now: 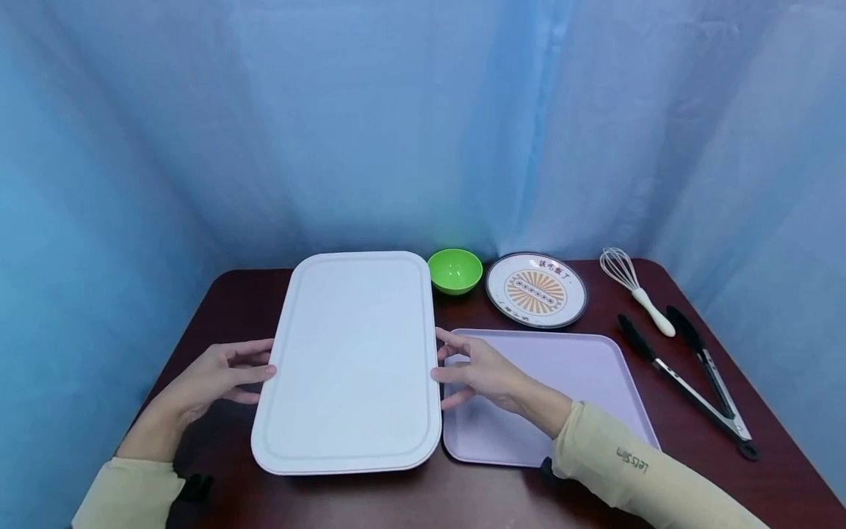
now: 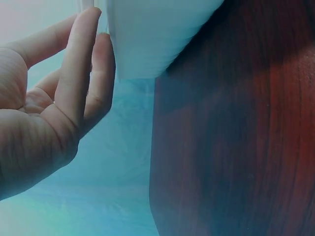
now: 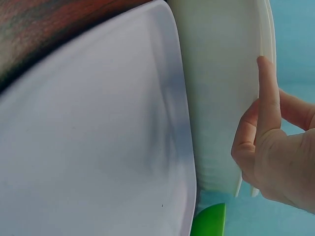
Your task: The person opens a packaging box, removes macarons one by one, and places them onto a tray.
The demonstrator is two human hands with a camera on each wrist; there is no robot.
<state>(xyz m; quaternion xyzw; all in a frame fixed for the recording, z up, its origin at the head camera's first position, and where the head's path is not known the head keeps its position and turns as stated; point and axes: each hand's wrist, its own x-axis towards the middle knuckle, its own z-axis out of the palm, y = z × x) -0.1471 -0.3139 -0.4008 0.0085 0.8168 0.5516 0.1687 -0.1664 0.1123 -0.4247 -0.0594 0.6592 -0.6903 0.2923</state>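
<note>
A white lidded box stands upright on the table, its lid (image 1: 350,360) facing up and its side wall (image 3: 221,98) showing in both wrist views. My left hand (image 1: 211,378) grips the lid's left edge, thumb on the top and fingers at the rim's underside. On the opposite edge, my right hand (image 1: 485,371) holds the rim in the same way, above the lilac tray's left side. From the right wrist, the fingertips (image 3: 266,64) press up against the rim. The box's inside is hidden under the lid.
Beside the box lies the lilac tray (image 1: 489,441), partly under my right forearm. Behind it are a green bowl (image 1: 454,268) and a patterned plate (image 1: 568,301). A whisk (image 1: 651,308) and spread tongs (image 1: 687,389) lie at the right. Blue curtains (image 1: 396,132) surround the dark table (image 1: 370,507).
</note>
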